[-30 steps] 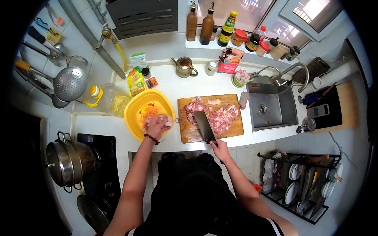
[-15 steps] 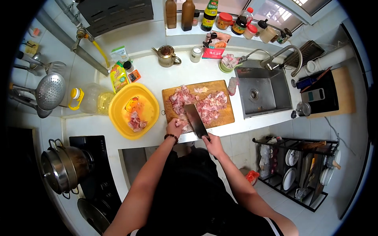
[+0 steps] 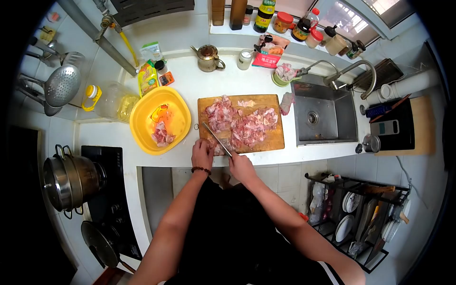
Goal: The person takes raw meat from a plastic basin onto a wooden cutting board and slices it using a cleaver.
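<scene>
My right hand point(image 3: 242, 168) grips the handle of a cleaver point(image 3: 217, 138), its blade seen nearly edge-on over the left part of the wooden cutting board point(image 3: 280, 142). Close to the blade's left side, my left hand point(image 3: 203, 152) is closed on a piece of raw meat point(image 3: 209, 142) at the board's lower left corner. Two heaps of cut raw meat lie on the board, one upper left point(image 3: 220, 113) and a larger one to the right point(image 3: 255, 127). Left of the board stands a yellow basin point(image 3: 179, 107) holding some meat pieces point(image 3: 162, 135).
A sink point(image 3: 325, 111) with a faucet is at the right. Behind the board stand a metal teapot point(image 3: 208, 58), a white jar point(image 3: 244, 60) and a green bowl point(image 3: 281, 80). An oil jug point(image 3: 116, 102) and a stove point(image 3: 105, 190) with a steamer pot point(image 3: 71, 178) are leftward.
My left hand has left the basin for the board's lower left corner, and meat pieces now show in the basin. The cleaver has shifted left and turned nearly edge-on.
</scene>
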Motion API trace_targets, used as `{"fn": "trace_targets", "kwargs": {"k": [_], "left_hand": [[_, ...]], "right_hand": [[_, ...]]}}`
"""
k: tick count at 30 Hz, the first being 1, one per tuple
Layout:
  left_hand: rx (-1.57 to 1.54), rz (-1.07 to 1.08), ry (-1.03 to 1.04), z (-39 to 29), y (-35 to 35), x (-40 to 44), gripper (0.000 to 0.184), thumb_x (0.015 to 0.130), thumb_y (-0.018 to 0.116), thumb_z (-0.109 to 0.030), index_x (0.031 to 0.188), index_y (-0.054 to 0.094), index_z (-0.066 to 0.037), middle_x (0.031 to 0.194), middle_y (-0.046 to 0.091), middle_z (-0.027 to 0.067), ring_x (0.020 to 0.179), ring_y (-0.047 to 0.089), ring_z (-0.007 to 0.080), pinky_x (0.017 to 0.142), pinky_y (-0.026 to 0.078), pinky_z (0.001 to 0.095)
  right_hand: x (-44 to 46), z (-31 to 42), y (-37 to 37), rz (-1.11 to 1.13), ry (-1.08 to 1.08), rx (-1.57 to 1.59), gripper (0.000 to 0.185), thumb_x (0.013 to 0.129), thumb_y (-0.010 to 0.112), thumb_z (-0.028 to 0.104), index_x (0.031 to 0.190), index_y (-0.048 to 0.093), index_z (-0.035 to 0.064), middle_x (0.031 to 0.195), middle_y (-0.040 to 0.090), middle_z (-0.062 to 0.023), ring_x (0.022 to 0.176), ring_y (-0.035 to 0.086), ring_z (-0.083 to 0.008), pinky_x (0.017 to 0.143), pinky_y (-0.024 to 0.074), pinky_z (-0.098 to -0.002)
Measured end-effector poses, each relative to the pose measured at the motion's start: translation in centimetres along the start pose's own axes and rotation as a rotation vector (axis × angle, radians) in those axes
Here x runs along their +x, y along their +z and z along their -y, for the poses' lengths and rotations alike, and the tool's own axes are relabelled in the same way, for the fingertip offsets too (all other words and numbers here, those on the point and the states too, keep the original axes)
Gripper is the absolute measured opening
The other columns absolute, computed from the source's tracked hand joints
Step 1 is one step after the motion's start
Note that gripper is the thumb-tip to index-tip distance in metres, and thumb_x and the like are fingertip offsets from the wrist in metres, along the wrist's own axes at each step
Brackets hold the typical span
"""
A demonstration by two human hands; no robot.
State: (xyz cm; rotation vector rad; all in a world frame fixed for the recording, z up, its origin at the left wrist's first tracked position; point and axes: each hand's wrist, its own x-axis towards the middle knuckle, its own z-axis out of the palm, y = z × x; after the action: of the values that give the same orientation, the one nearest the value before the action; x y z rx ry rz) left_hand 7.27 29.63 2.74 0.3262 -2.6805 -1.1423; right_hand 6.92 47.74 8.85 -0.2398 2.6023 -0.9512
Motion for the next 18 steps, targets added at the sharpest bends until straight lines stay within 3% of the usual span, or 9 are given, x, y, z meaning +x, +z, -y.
{"fn": "trace_targets", "kwargs": {"k": [6,11,18], "left_hand": [[0.001,0.043,0.097,1.6,0.9,0.2,0.024,0.086,0.077,-0.005,0.109,0.070,-0.001,0.121,0.065,0.0160,0.103,0.067,0.0372,0.089,0.056,0.0421],[-0.044,0.079,0.115,2.3,1.3,0.6,0.014,0.086,0.076,-0.003,0.099,0.074,0.001,0.110,0.070,0.0154,0.093,0.071,0.0349,0.083,0.059,0.0400],[-0.075,0.122,0.056,2.3,1.5,0.8,0.013,0.088,0.071,-0.004,0.100,0.075,-0.004,0.107,0.071,0.0134,0.099,0.070,0.0340,0.088,0.057,0.0422]], "right_hand": [[1.6,1.1,0.7,0.041,-0.014,-0.049,0.017,0.096,0.056,0.010,0.097,0.064,-0.0050,0.080,0.068,-0.0340,0.080,0.069,-0.0522,0.074,0.0560,-0.0598],[1.3,0.6,1.6,0.033,-0.028,-0.041,0.018,0.095,0.057,0.010,0.104,0.063,-0.0044,0.078,0.067,-0.0352,0.077,0.067,-0.0536,0.072,0.0541,-0.0625],[1.9,1.5,2.3,0.033,-0.032,0.017,0.024,0.090,0.054,0.002,0.111,0.059,-0.0078,0.081,0.066,-0.0383,0.081,0.067,-0.0560,0.077,0.0542,-0.0632]]}}
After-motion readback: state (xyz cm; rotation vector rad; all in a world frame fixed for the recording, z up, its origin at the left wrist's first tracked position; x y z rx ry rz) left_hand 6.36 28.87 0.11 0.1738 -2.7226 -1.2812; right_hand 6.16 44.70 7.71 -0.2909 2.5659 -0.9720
